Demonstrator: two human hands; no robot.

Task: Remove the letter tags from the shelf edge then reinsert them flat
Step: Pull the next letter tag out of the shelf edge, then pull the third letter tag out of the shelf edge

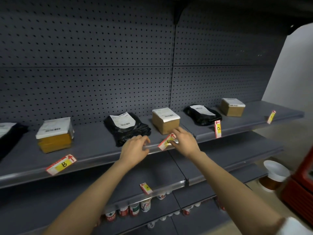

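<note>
Head view. A grey metal shelf (94,146) stands before a perforated back panel (84,56); a pale wall (291,65) closes the right side. A clear strip runs along the shelf edge (152,148). Tag B (61,164) sticks out of it at a slant on the left, tag D (217,129) stands upright on the right, and a further tag (271,117) tilts at the far right. The tag at centre (166,142) sits askew in the strip. The right hand (183,143) pinches this tag, its grip closed on it. The left hand (135,150) rests at the strip just beside it, fingers curled, holding nothing. Cardboard boxes (165,120) and black bags (128,128) lie on the shelf. Lower shelves carry another tag (146,188) and cans (133,210).
</note>
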